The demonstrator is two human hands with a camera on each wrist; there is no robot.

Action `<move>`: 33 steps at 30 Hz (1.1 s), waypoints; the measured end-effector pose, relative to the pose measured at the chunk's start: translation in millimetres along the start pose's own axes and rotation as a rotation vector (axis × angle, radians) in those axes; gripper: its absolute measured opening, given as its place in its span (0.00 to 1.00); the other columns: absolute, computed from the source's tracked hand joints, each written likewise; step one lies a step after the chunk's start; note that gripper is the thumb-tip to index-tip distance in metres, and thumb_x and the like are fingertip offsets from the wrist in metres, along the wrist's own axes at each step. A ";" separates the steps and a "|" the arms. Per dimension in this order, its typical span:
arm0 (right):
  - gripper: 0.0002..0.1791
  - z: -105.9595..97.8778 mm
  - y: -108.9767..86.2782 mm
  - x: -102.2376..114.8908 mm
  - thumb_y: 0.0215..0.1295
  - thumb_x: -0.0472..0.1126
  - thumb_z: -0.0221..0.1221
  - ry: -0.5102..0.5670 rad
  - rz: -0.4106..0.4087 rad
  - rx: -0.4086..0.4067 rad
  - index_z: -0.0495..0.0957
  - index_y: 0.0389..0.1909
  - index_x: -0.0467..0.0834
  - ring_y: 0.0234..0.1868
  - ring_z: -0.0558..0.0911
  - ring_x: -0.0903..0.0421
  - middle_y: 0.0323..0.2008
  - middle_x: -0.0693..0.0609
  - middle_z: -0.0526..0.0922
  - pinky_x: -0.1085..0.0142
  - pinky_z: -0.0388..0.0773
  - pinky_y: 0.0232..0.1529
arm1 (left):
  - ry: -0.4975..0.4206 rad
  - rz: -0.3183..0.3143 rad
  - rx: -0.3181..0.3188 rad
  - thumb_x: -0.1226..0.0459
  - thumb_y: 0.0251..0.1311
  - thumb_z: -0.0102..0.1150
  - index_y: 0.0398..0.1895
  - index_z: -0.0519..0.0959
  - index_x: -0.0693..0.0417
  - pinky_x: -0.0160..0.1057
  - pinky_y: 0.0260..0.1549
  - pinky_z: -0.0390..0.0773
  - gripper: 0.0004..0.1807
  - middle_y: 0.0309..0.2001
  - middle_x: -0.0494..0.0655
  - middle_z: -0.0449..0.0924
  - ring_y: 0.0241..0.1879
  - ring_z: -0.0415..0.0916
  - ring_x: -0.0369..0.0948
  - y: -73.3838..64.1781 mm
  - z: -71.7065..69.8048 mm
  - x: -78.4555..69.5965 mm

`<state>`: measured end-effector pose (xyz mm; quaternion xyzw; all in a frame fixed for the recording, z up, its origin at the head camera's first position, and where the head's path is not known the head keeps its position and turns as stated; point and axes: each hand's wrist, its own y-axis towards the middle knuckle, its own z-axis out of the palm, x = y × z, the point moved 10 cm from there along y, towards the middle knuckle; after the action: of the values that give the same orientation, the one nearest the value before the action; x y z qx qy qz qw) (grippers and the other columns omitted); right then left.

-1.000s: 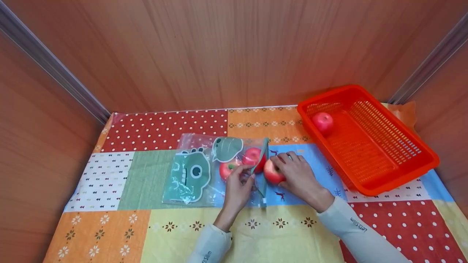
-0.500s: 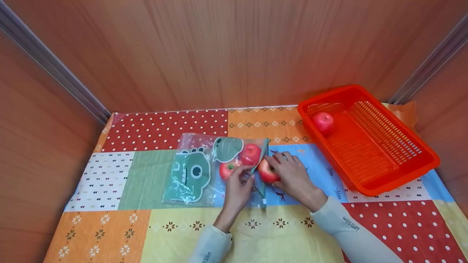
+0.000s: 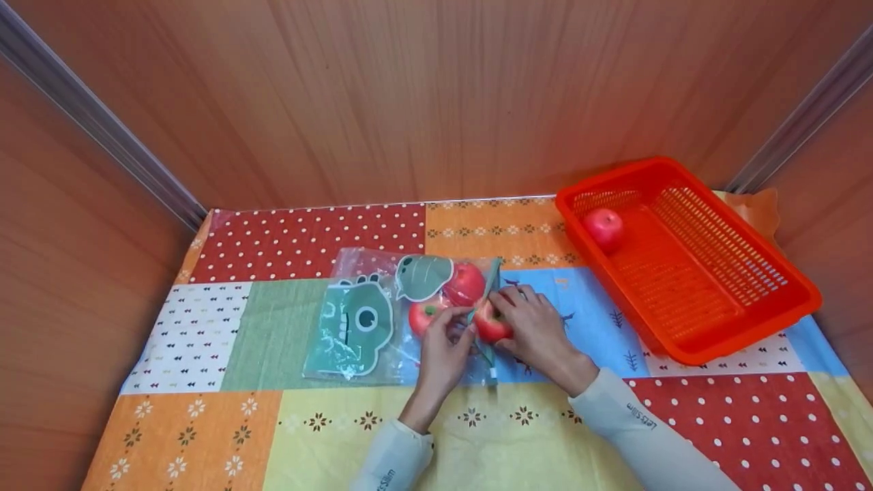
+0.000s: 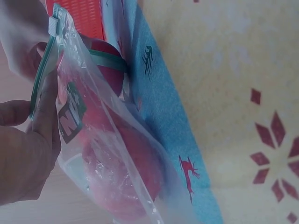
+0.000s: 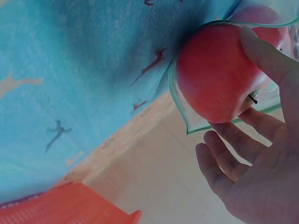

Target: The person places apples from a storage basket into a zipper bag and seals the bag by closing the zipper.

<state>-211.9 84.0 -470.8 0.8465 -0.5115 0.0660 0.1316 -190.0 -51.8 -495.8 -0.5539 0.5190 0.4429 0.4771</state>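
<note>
My left hand [image 3: 445, 351] pinches the green-edged opening of a clear zip bag [image 4: 140, 140] between thumb and fingers, lifting that edge. Printed on the bag is a green one-eyed monster [image 3: 358, 327]. Two red apples lie inside it: one nearer apple [image 3: 424, 318] and one farther apple [image 3: 466, 283]. With thumb and fingertips my right hand [image 3: 542, 334] grips another red apple [image 5: 215, 72] right at the bag's mouth. In the right wrist view the green rim passes around this apple, whose stem faces my palm.
A red-orange plastic basket [image 3: 689, 273] stands at the right, with one apple [image 3: 603, 229] in its far left corner. A patchwork cloth [image 3: 204, 436] covers the table. Wood-grain panels [image 3: 436, 102] close off the back and both sides.
My right hand has moved left with its apple, from beside the bag into its mouth. The farther apple in the bag has shifted slightly left. My left hand keeps its place.
</note>
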 end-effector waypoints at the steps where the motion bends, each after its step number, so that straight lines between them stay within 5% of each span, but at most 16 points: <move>1: 0.43 0.7 0.5 0.3 0.48 0.47 0.84 0.007 0.000 -0.004 0.79 0.66 0.41 0.62 0.76 0.41 0.61 0.43 0.81 0.44 0.81 0.60 | -0.001 0.003 0.000 0.74 0.69 0.63 0.58 0.82 0.62 0.35 0.33 0.87 0.15 0.46 0.54 0.78 0.36 0.83 0.48 -0.1 0.2 -0.2; 16: 0.43 6.6 2.2 2.5 0.46 0.46 0.85 0.116 0.023 -0.060 0.80 0.64 0.37 0.63 0.76 0.42 0.61 0.42 0.82 0.45 0.81 0.59 | 0.043 0.030 -0.036 0.74 0.67 0.65 0.57 0.83 0.62 0.34 0.33 0.85 0.15 0.44 0.53 0.80 0.34 0.82 0.42 1.3 -3.0 -4.0; 33: 0.38 14.1 6.1 7.0 0.46 0.40 0.85 0.266 -0.040 -0.108 0.82 0.61 0.38 0.59 0.78 0.44 0.57 0.44 0.86 0.45 0.80 0.60 | -0.020 0.041 -0.048 0.75 0.68 0.64 0.56 0.83 0.63 0.35 0.32 0.87 0.15 0.47 0.55 0.78 0.32 0.83 0.45 1.2 -3.6 -5.6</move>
<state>-214.4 71.3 -481.7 0.8320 -0.4754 0.1475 0.2451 -191.6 -54.4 -489.8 -0.5501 0.5148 0.4702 0.4597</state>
